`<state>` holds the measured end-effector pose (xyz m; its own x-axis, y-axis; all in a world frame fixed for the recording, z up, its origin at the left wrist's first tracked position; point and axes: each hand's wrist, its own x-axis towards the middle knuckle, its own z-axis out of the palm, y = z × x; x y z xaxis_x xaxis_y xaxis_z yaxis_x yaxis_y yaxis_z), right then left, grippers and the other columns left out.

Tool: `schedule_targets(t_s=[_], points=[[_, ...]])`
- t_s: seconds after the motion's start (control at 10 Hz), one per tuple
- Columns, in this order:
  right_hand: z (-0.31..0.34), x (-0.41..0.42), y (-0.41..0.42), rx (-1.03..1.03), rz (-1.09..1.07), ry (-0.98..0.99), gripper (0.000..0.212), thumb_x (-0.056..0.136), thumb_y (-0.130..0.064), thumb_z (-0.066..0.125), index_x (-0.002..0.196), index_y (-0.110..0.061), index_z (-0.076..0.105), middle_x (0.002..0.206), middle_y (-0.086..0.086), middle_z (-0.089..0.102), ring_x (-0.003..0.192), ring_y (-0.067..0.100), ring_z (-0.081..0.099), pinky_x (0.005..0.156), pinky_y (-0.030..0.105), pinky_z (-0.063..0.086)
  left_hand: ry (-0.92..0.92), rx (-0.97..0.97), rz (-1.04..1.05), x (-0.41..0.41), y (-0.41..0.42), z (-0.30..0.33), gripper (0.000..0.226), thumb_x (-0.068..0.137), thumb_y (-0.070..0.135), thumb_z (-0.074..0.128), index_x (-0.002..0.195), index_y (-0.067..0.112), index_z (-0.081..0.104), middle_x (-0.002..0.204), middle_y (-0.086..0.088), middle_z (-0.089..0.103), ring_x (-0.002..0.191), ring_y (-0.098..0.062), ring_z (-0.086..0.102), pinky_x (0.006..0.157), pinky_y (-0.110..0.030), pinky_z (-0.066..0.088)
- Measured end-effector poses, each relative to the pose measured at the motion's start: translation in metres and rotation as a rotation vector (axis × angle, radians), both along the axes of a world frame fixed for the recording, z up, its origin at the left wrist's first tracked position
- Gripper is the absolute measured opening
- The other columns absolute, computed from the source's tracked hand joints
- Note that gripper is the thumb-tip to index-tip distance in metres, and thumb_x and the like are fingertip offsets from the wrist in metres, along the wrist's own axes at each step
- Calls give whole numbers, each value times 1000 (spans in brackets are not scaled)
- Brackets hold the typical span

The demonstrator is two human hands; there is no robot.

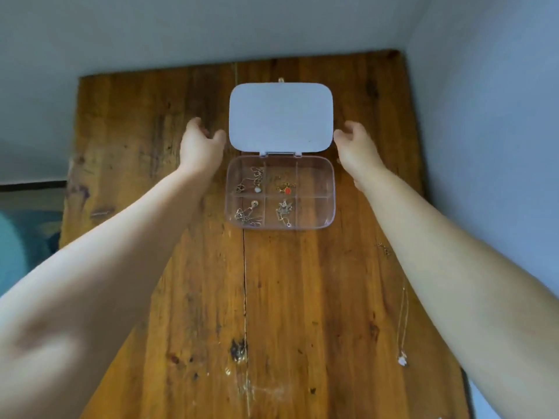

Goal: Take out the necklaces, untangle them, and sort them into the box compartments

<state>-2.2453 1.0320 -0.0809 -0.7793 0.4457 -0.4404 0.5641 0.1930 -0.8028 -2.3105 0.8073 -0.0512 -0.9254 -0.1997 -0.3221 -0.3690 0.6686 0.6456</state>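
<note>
On the near right portion of the wooden desk point(302, 297), one thin chain necklace point(403, 328) lies stretched out, its pale pendant at the near end, partly beside the right forearm. A smaller dark tangle point(383, 248) lies farther along the same side; its type cannot be determined. Beyond these, at desk centre, the clear pink box point(330, 207) sits open with six compartments. The four left and middle compartments each hold one bundled necklace: near-left point(246, 214), near-middle point(284, 211), far-left point(252, 179), and far-middle point(286, 186), the last carrying a red pendant. Both right compartments hold nothing. The white lid point(281, 116) lies folded back flat on the desk past the hinge. The left hand point(201, 143) and right hand point(358, 143) flank the lid, one at each side edge, each grip spread apart and holding nothing; contact with the lid cannot be confirmed. Grey walls enclose the desk's far and right edges.
</note>
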Motion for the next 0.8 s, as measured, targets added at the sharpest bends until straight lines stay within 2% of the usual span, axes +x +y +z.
schedule_targets(t_s=[0.1,0.2,0.3,0.4,0.5,0.6,0.7,0.8], points=[[-1,-27,1,-188,-10,16,48,97,-30,44,143,-17,36,145,4,44,129,25,45,99,41,48,-219,347,96,-13,10,-4,41,91,19,58,130,10,50,129,-10,58,112,-27,59,93,-38,52],[5,-22,3,-75,5,103,38,95,-24,50,132,-19,50,134,2,56,119,20,53,97,40,50,-129,343,85,-13,12,0,25,88,3,56,110,14,59,116,-9,61,105,-26,60,85,-36,55],[16,1,4,-7,25,210,25,96,-25,50,118,-23,58,122,-4,62,110,13,57,93,32,51,-18,309,-35,0,2,10,22,85,1,55,100,17,59,107,-6,63,98,-21,59,73,-24,50],[27,41,-2,42,168,353,22,96,-19,50,114,-28,61,115,-7,63,106,5,57,88,16,48,95,246,-277,25,-21,16,24,86,4,54,104,18,63,102,-1,66,94,-13,60,76,-22,49],[15,75,-10,157,383,354,34,96,-10,46,127,-18,56,136,1,53,125,10,45,105,16,35,211,100,-581,49,-43,8,29,86,-1,56,108,15,66,113,-5,67,106,-19,60,88,-29,49],[-3,89,-14,368,529,214,53,96,0,40,142,-25,37,155,-5,28,142,11,18,112,28,15,302,-128,-859,60,-56,-12,45,88,-5,50,129,14,54,140,-8,51,132,-24,42,106,-38,37],[-8,95,-14,675,747,96,80,87,15,45,149,-25,15,160,-4,6,146,15,2,114,33,11,349,-283,-999,64,-61,-26,51,93,-1,46,140,18,39,152,-6,33,142,-24,25,111,-40,30],[5,103,-20,739,794,-16,85,85,17,43,150,-25,7,161,-2,-1,147,19,1,116,37,9,280,-364,-997,70,-60,-27,57,93,-1,46,144,19,29,156,-6,22,145,-25,15,114,-43,24]])
